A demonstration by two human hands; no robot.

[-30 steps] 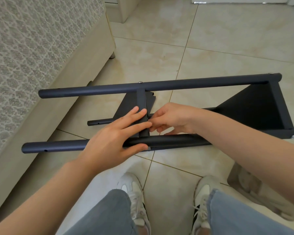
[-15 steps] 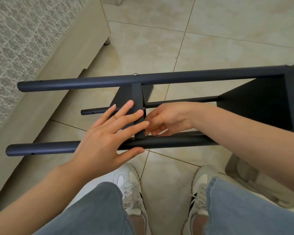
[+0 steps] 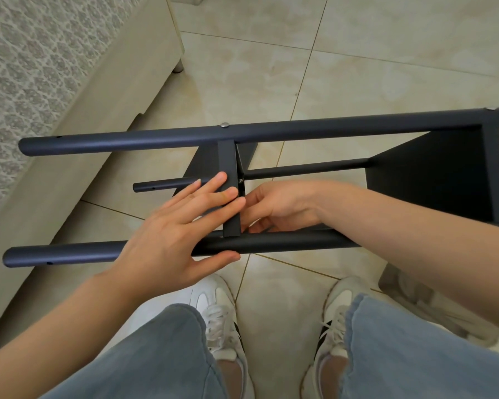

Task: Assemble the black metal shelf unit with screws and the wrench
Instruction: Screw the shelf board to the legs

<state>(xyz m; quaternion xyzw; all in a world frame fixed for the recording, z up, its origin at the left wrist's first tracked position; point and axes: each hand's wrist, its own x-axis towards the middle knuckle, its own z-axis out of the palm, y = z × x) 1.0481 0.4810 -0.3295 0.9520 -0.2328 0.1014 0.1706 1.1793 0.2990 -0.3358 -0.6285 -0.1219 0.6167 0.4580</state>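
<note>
The black metal shelf unit lies on its side on the tiled floor, its far pole point(image 3: 300, 131) and near pole point(image 3: 285, 243) running left to right. A middle shelf point(image 3: 228, 156) spans between them, and an end shelf point(image 3: 429, 174) closes the right side. Silver screw heads point(image 3: 224, 125) show on the far pole. My left hand point(image 3: 173, 234) presses straight fingers on the middle shelf's edge, thumb along the near pole. My right hand point(image 3: 283, 205) reaches between the poles to that same edge, fingers curled with tips hidden. No wrench is visible.
A beige bed base point(image 3: 98, 82) with a patterned cover runs along the left, close to the pole ends. A clear plastic bag point(image 3: 432, 309) lies on the floor at lower right. My white shoes point(image 3: 216, 312) and jeans fill the bottom of the view.
The view has tilted down and drawn closer, so the shelf unit sits lower in frame. Both hands stay at the middle shelf's edge with only small finger shifts.
</note>
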